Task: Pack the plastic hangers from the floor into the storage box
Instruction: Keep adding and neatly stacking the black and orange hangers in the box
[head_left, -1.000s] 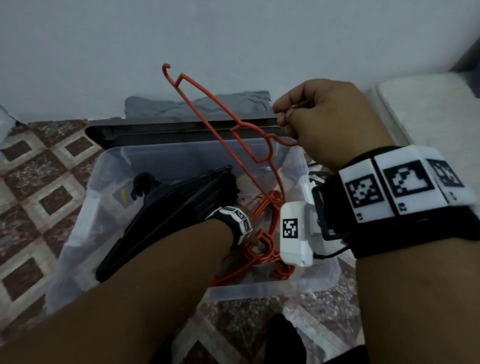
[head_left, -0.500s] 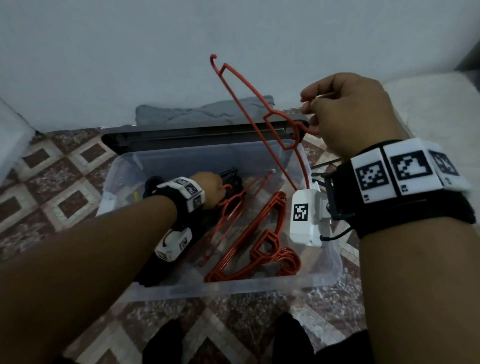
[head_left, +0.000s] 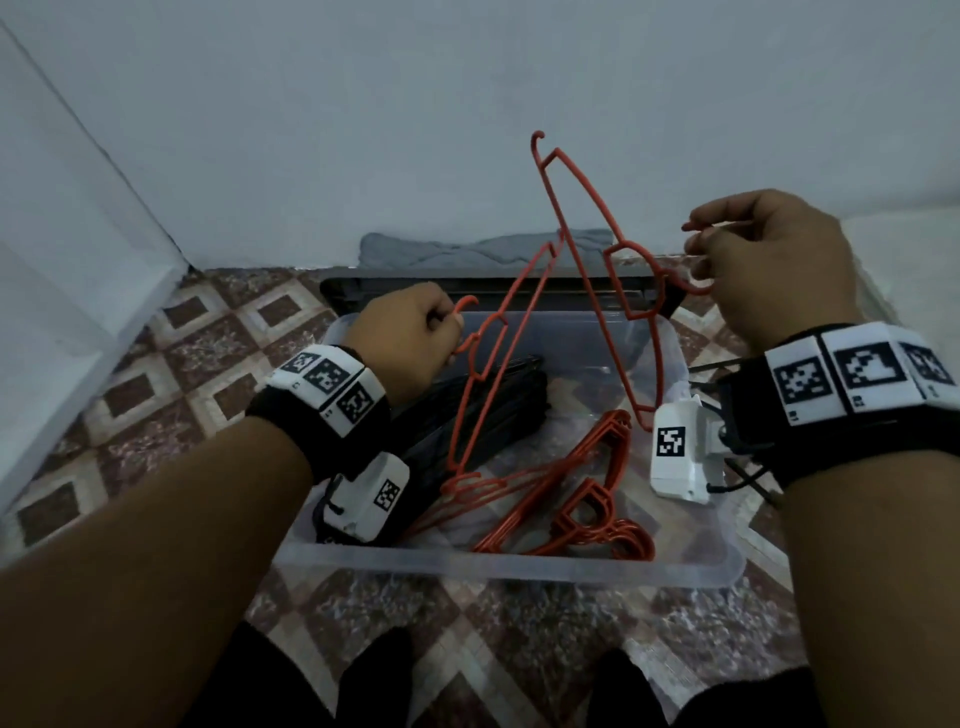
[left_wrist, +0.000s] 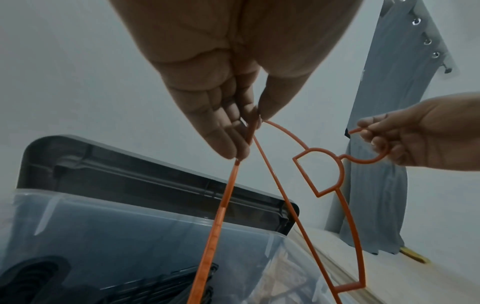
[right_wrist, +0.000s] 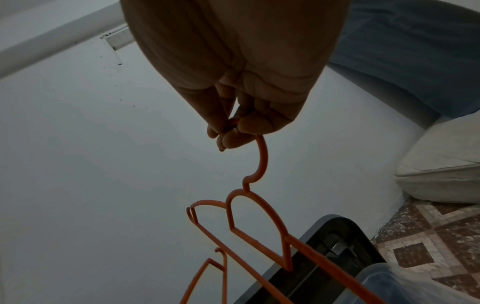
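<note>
My left hand (head_left: 441, 332) grips the hook of an orange hanger (head_left: 483, 395) and holds it tilted above the clear storage box (head_left: 509, 564). In the left wrist view the fingers (left_wrist: 233, 131) pinch this hanger (left_wrist: 221, 209). My right hand (head_left: 701, 249) pinches the hook of a second orange hanger (head_left: 587, 218), which stands steeply over the box's far right corner. The right wrist view shows that pinch (right_wrist: 233, 129) and the hanger (right_wrist: 259, 214) hanging below. Inside the box lie a bundle of black hangers (head_left: 483, 410) and a pile of orange hangers (head_left: 587, 509).
The box's dark lid (head_left: 415, 288) leans behind it against the wall, with a folded grey cloth (head_left: 467, 247) on top. A white mattress (head_left: 909, 234) lies to the right, and a white panel (head_left: 78, 312) stands at the left. Patterned floor tiles (head_left: 182, 374) surround the box.
My left hand has come up out of the box, lifting an orange hanger by its hook. The right hand's hanger has swung more upright and shifted slightly right.
</note>
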